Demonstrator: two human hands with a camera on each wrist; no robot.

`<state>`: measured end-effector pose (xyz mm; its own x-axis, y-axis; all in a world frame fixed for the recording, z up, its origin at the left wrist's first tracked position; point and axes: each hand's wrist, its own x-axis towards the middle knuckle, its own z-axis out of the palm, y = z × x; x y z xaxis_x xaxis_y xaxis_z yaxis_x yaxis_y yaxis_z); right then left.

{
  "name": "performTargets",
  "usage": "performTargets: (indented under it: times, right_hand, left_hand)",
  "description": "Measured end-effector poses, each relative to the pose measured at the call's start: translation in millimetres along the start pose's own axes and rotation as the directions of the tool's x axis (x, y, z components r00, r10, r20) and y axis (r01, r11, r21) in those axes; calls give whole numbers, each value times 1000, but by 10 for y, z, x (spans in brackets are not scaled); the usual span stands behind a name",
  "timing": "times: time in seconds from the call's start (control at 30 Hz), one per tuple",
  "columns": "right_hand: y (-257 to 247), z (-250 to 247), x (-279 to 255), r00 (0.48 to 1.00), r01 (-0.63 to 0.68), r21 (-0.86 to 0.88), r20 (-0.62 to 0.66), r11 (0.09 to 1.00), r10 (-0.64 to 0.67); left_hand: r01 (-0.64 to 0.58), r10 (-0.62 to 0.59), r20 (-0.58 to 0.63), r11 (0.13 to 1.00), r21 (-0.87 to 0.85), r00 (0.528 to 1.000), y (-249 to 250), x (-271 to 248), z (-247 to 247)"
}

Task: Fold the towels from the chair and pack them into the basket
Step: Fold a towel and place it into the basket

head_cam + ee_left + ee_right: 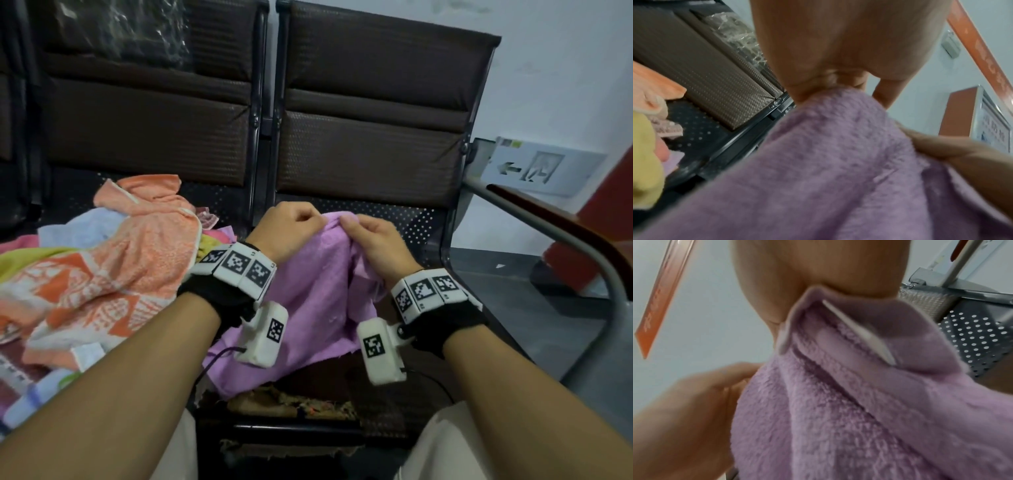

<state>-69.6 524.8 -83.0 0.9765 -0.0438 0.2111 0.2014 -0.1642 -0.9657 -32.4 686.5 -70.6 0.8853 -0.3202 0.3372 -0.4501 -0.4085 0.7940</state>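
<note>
No brand text is legible; a white tag (859,332) sewn at the hem of the purple towel (308,298) is blank as seen, and the grey wall sign (537,168) at right centre carries only an arrow and a running figure. The purple towel is fuzzy terry. Left hand (287,229) and right hand (373,240) each pinch its top edge at frame centre, fingers curled; the cloth hangs over the perforated metal seat (404,219) of the brown padded chair (376,113). Orange patterned towels (130,260) lie heaped at left. Walls are pale.
</note>
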Motion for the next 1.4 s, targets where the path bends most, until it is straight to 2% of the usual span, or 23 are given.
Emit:
performTargets:
  times: [0.17,0.3,0.37,0.4,0.5,0.6,0.7,0.83,0.87,0.9,0.93,0.97,1.0,1.03,1.07,1.13,1.2,1.23,1.33,1.4]
  right_hand:
    - [-91,-138,4,967,107,27,-235,994,-98]
    - [-118,-314,33,888,143,152,-455,978,-59]
    - [-82,-371,63,864,120,172,-503,978,-17]
    - [-49,-375,73,866,80,152,-500,985,7]
    - [77,-331,75,897,-83,52,-432,995,97]
    - [138,-260,51,914,-213,53,-342,976,218]
    - [59,-168,32,945,-205,92,-242,974,221]
    - [-41,-112,16,973,-193,230,-80,954,216]
    - [-41,-108,-1,978,-186,198,-54,962,200]
    - [-18,-112,-21,985,-163,85,-36,983,166]
    - [12,-126,-43,992,-127,-108,-23,986,125]
    - [46,-151,-63,996,-87,-350,-6,933,91]
    - [75,-180,-85,997,-49,-569,27,821,78]
    - [97,-209,-104,994,-11,-718,68,696,86]
    - [99,-222,-126,990,24,-795,103,606,96]
    - [98,-225,-141,988,92,-835,142,542,53]
    - [73,-203,-143,988,152,-813,144,563,-58]
    - [48,-177,-154,986,164,-781,136,602,-91]
    - [-31,-82,-206,989,132,-542,127,830,-74]
    - [-49,-43,-231,983,146,-439,165,887,-80]
  left_hand:
    - [-52,37,74,975,214,997,-108,-80,-45]
    - [-56,-23,240,948,315,971,-190,-161,-88]
    - [-36,-85,298,924,380,951,-238,-190,-73]
    - [-6,-112,285,924,383,952,-258,-193,-61]
    - [98,-145,170,962,255,975,-218,-174,-65]
    - [107,-106,-11,981,164,994,-137,-116,-133]
    - [178,-177,-132,984,-7,975,-105,-99,-179]
    - [297,-330,-128,928,-225,935,-90,-117,-155]
    - [318,-362,-112,902,-291,925,-83,-121,-152]
    - [335,-391,-99,874,-352,915,-76,-114,-157]
    - [345,-413,-93,847,-403,906,-74,-102,-156]
    - [347,-430,-95,823,-449,898,-74,-92,-158]
    - [341,-441,-101,801,-492,892,-72,-90,-157]
    - [334,-449,-101,780,-529,888,-63,-96,-161]
    - [329,-450,-94,765,-555,888,-56,-101,-163]
    - [318,-430,-71,759,-568,900,-35,-104,-165]
    - [294,-414,-103,779,-553,904,5,-98,-169]
    - [283,-413,-142,799,-531,900,26,-91,-172]
    - [266,-396,-193,837,-478,898,87,-100,-130]
    - [252,-378,-156,820,-514,912,108,-115,-79]
